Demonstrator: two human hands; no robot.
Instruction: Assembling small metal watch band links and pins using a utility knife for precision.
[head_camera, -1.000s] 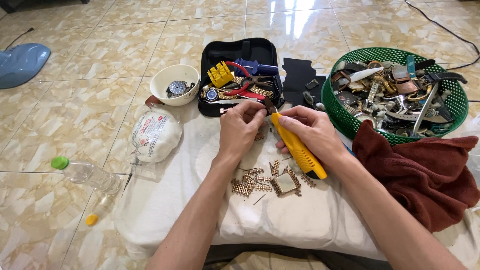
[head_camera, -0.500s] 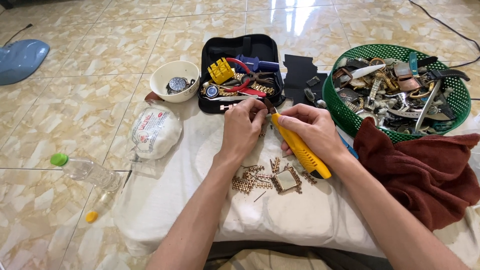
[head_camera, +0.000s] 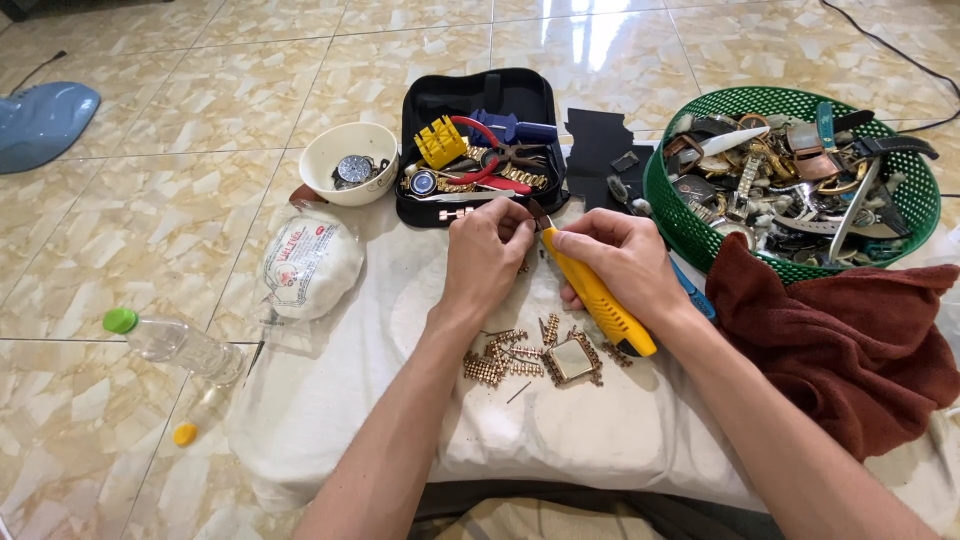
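Note:
My right hand (head_camera: 618, 262) grips a yellow-handled tool (head_camera: 600, 296), its metal tip pointing up-left toward my left hand (head_camera: 488, 252). The left hand's fingers are pinched closed around something small that I cannot make out, right at the tool's tip. Both hands hover over a white cloth (head_camera: 620, 420). Below them on the cloth lie a square gold watch case (head_camera: 572, 360) and loose gold bracelet links (head_camera: 492, 360).
A black open tool case (head_camera: 480, 100) with a yellow block and red pliers lies beyond the hands. A white bowl (head_camera: 348, 160) holds a watch. A green basket (head_camera: 905, 190) of watches, a brown towel (head_camera: 850, 340), a plastic bottle (head_camera: 175, 342) and a white bag (head_camera: 310, 262) surround them.
Both hands stay together at the same spot; the view has shifted slightly, and the hands show only small working movements.

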